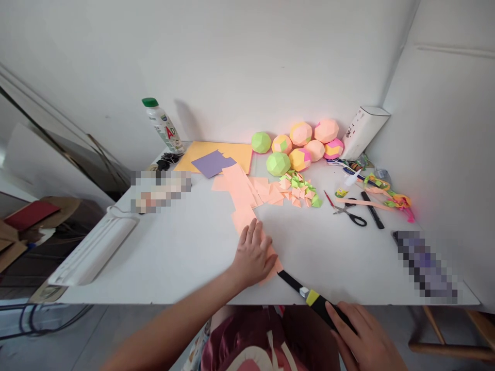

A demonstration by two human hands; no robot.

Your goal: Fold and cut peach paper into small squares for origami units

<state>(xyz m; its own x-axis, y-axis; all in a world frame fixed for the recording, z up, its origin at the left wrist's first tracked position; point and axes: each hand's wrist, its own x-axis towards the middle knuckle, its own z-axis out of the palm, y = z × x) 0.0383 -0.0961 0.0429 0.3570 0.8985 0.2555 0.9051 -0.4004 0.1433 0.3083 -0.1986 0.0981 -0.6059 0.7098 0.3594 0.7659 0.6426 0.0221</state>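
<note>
My left hand (253, 253) lies flat with fingers stretched out, pressing a sheet of peach paper (243, 215) to the white table. My right hand (361, 335) is wrapped round the black handle of a utility knife (296, 284) with a yellow collar. Its dark blade points up and left, and the tip touches the paper's lower right edge, just beside my left hand. Beyond my left hand, more peach sheets and strips (237, 188) overlap. To their right is a heap of small folded peach and green paper pieces (299, 190).
Several faceted paper balls (278, 164) stand by the wall. A purple sheet (214, 163) lies on yellow paper (193, 154), near a bottle (164, 126). On the right are scissors (350, 212), a glue bottle (348, 184) and a blurred phone (425, 263). A white device (95, 250) sits left.
</note>
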